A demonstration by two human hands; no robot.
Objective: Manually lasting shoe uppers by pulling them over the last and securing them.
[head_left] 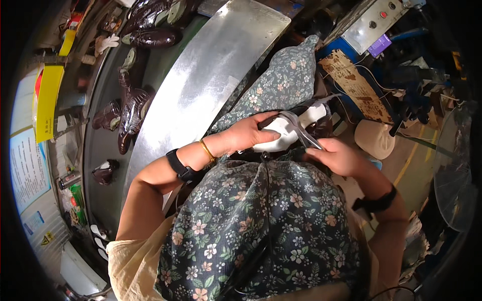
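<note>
We hold the shoe [291, 131] on our lap, left hand [246, 134] gripping it, right hand [337, 156] squeezing pliers [301, 131]. Next we likely pull gently.

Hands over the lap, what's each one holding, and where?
Left hand grips the white shoe form over its top; right hand holds metal pincers by the handles.

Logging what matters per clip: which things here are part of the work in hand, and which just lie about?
In hand:
left hand steadying the white shoe form
right hand gripping metal pliers

Lying about:
dark brown shoes on the belt
shiny metal sheet
yellow card
grey control box
</note>
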